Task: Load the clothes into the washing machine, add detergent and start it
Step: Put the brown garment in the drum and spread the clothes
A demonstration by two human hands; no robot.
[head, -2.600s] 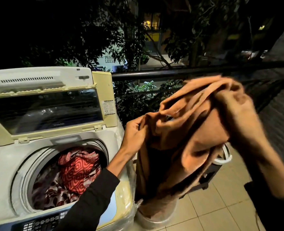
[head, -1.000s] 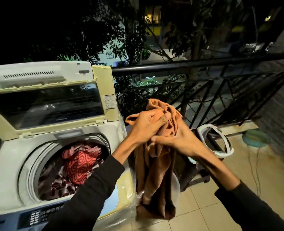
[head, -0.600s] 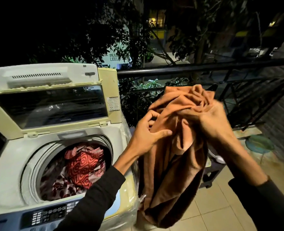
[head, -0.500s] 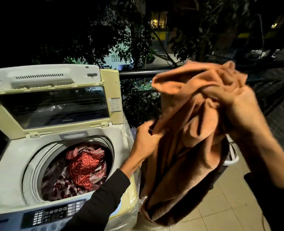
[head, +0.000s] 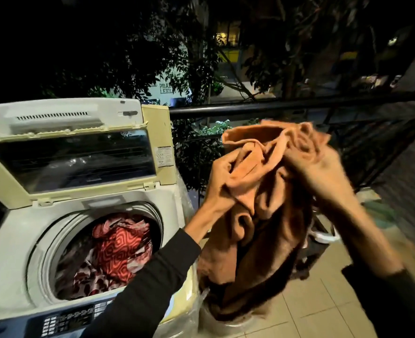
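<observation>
A top-loading washing machine is seen at the left with its lid raised and leaned back; a control panel runs along its near edge; clear plastic wrap clings to its right side. Inside the drum a red patterned cloth is piled over other dark printed fabric. Behind the machine and running away to its right, a dark metal railing is seen, with tree foliage and a lit window beyond it in the dark. To the right of the machine, on the tiled floor, a pale bucket stands just beside the wrapped side; further right a dark stand with a white ring-shaped rim is partly hidden by the hanging cloth.

An orange-brown towel is held up in the air to the right of the machine, outside the drum; its lower end hangs down to the bucket, whether touching it cannot be told; the cloth blocks much of what lies behind it.

The left hand is raised just right of the machine's lid, fingers curled and clamped on a fold of the towel; its dark sleeve crosses over the machine's front right corner. The right hand, blurred, is held further right at about the same height, its fingers closed around the bunched upper part of the towel; the forearm slopes down to a dark cuff at the lower right.
</observation>
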